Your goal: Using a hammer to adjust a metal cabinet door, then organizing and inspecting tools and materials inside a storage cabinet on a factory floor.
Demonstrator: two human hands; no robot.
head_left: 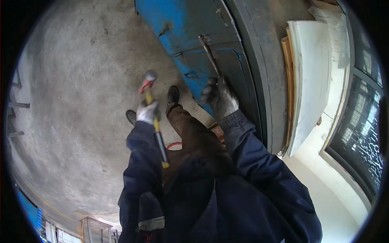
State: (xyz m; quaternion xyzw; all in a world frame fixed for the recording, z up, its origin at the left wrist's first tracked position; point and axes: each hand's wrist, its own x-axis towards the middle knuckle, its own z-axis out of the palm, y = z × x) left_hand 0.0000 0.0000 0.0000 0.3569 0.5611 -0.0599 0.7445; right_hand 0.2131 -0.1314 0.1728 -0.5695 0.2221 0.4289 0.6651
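My left hand (147, 112), in a light work glove, grips a hammer (149, 96) partway along its yellow and black handle. The hammer's head, red beside the grey metal, points up and away from me and is slightly blurred. My right hand (223, 99), in a grey and dark glove, is closed on a slim metal rod (210, 56). The rod's far end meets or lies close to a small fitting on the worn blue and dark metal cabinet (190, 24); I cannot tell whether they touch. Hammer and rod are apart.
White panels and brown boards (310, 81) lean at the right, near a dark-framed window (358, 117). Grey concrete floor (81, 101) spreads to the left. A red-rimmed round thing (174, 144) shows beside my leg. A small stand (95, 224) is at lower left.
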